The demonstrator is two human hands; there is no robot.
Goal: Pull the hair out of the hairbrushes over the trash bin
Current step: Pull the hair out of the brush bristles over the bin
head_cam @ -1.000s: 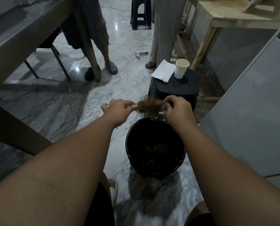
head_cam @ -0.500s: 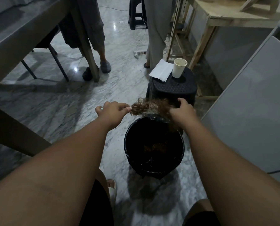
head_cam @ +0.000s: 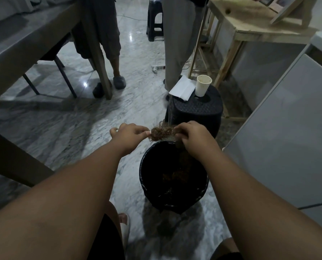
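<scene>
Both hands are up over the far rim of the round black trash bin (head_cam: 173,177), left hand (head_cam: 130,136) pinched on one end of the hairbrush (head_cam: 164,135) and right hand (head_cam: 191,136) clamped on a tuft of the frizzy brown hair (head_cam: 159,132) matted into its bristles. More brown clumps sit in the bin's glossy liner, and behind it a dark woven-texture stool (head_cam: 197,111) carries a paper cup (head_cam: 203,88) and folded tissue (head_cam: 181,88)

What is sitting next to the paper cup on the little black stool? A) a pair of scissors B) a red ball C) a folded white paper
C: a folded white paper lies beside the paper cup on top of the black stool.
</scene>
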